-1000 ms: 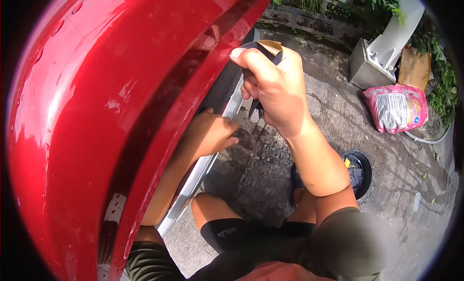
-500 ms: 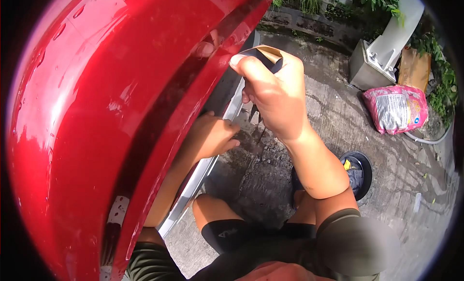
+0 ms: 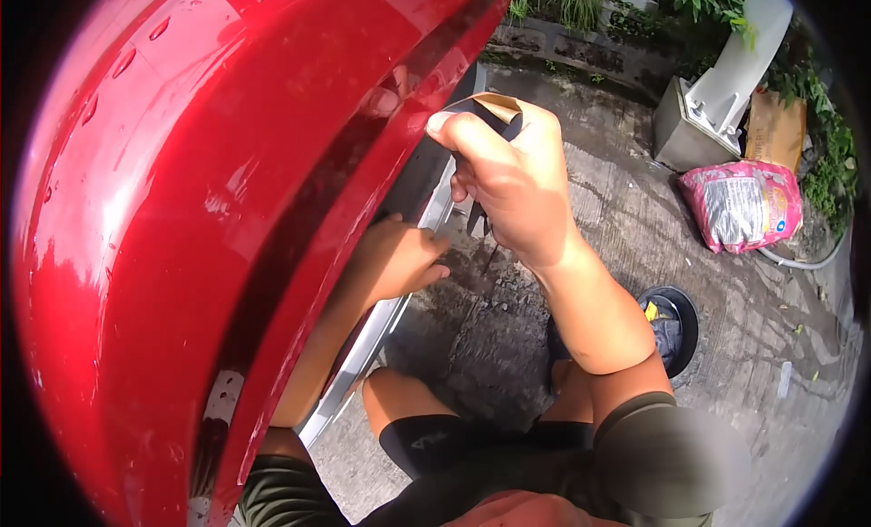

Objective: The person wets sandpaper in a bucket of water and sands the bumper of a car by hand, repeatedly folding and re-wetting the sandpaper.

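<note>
A grip half hidden, a panel cut short.
The person's right hand [image 3: 522, 182] hides much of the thin, bent black-and-tan sheet [image 3: 499, 110]. The glossy red curved panel [image 3: 181, 255] runs off the top edge and covers part of the left forearm [image 3: 318, 359]; what the left hand [image 3: 404, 259] touches is unclear. The contents of the round black bucket [image 3: 692, 327] are too small to tell; a rounded grey-green shape [image 3: 671, 459] is blurred.

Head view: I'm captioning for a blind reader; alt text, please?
A person's right hand pinches a dark, tan-backed sheet beside a glossy red panel; the left hand is lower, at a pale strip. A black bucket and pink bag sit on the ground.
</note>
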A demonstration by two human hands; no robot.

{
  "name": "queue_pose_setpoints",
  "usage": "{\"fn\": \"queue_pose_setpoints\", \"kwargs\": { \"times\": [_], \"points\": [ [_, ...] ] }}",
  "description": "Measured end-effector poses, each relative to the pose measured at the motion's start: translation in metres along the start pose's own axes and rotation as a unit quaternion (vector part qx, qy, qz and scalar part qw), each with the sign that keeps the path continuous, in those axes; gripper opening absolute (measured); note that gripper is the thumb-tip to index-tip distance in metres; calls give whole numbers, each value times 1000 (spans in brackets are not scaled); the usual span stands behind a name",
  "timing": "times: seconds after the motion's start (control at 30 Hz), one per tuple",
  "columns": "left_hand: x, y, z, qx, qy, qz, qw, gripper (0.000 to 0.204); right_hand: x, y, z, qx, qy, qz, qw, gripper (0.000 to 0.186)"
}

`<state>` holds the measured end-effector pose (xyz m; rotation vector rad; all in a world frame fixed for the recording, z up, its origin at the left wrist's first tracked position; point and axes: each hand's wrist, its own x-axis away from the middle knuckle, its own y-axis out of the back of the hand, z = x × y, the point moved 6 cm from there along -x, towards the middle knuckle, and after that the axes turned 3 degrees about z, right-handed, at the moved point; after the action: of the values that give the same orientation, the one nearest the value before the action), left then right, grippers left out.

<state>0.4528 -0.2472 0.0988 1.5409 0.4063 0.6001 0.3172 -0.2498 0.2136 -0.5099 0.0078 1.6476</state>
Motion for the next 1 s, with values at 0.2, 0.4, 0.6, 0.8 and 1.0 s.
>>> {"fn": "queue_pose_setpoints", "kwargs": {
  "times": [0.2, 0.4, 0.6, 0.8, 1.0],
  "points": [
    [6, -4, 6, 17, 1, -36, 999, 33, 8, -15, -1, 5, 19, 17, 1000, 19],
    [8, -31, 22, 34, -5, -117, 993, 33, 15, -29, 6, -1, 72, 14, 997, 22],
    [8, -2, 7, 16, -9, -28, 999, 33, 3, -13, -4, -2, 23, -12, 1000, 20],
    [-14, -8, -2, 21, -29, -17, 999, 35, -10, 17, -6, 26, 29, -36, 999, 24],
    [8, -12, 14, 45, 6, -97, 994, 32, 7, -15, -3, -19, 25, -4, 1000, 23]
  ]
}}
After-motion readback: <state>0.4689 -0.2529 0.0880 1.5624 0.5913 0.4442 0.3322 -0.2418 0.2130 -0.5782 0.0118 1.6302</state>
